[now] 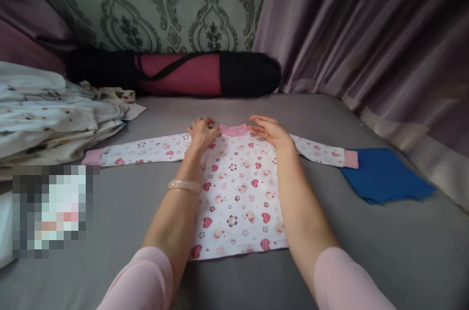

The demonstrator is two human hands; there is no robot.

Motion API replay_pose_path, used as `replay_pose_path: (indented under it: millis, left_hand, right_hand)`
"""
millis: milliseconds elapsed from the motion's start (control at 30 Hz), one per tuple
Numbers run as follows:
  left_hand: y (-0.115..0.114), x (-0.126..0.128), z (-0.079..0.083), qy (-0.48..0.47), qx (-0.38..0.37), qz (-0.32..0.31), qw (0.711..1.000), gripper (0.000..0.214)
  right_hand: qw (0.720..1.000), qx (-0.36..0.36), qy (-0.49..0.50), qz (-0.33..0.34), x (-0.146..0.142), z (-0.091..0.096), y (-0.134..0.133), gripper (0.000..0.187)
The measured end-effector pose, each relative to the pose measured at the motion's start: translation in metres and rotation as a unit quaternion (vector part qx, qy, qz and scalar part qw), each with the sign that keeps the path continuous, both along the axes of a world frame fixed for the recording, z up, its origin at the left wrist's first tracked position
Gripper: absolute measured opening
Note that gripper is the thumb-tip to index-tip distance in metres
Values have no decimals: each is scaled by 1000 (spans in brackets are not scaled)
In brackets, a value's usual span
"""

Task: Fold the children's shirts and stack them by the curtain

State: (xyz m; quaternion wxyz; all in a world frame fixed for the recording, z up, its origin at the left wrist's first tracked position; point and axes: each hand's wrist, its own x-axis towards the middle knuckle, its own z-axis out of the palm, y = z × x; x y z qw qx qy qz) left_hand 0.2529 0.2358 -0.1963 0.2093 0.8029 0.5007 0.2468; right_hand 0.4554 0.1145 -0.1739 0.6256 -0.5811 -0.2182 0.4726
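Observation:
A white long-sleeved child's shirt [234, 192], printed with red hearts and small flowers, lies flat with both sleeves spread sideways. Its collar and cuffs are pink. At the shoulder just left of the collar, my left hand [203, 132] has its fingers curled in on the fabric. On the other side of the collar, my right hand [270, 130] is open, its fingers stretched out over the shoulder. Both forearms lie along the shirt's sides and hide parts of its edges and sleeve seams. A pale bangle [183, 185] circles my left wrist.
A blue cloth [388, 175] lies beneath the right cuff on the grey sheet [315, 109]. Crumpled patterned bedding [47, 114] is heaped at the left, above a blurred-out patch. A long black and dark-pink bag [183, 74] rests against the wall; curtains [330, 26] hang at the right.

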Motion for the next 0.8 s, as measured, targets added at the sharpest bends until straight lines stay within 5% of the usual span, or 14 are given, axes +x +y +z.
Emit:
replay_pose_path:
  millis: [167, 333, 467, 567, 600, 700, 800]
  left_hand:
    - [4, -4, 15, -163, -9, -17, 986, 28]
    - [6, -5, 33, -385, -80, -77, 916, 29]
    - [-3, -5, 55, -477, -113, -102, 865, 26]
    - [-12, -4, 77, -491, -104, -131, 855, 22]
    - [-15, -4, 84, -482, -97, -141, 860, 20]
    - [-21, -1, 103, -451, -77, -164, 874, 16]
    - [-26, -3, 113, -437, -74, -192, 876, 13]
  right_hand:
    - [987, 49, 88, -126, 18, 31, -10, 14]
    - [981, 31, 30, -191, 33, 59, -50, 16]
    - [984, -36, -36, -169, 14, 54, -100, 13]
    - [976, -150, -150, -55, -19, 39, -142, 15]
    - [950, -200, -239, 3, -31, 36, -157, 20]
    - [806, -302, -494, 118, -63, 30, -194, 33]
    - [745, -332, -564, 127, -85, 30, -219, 31]
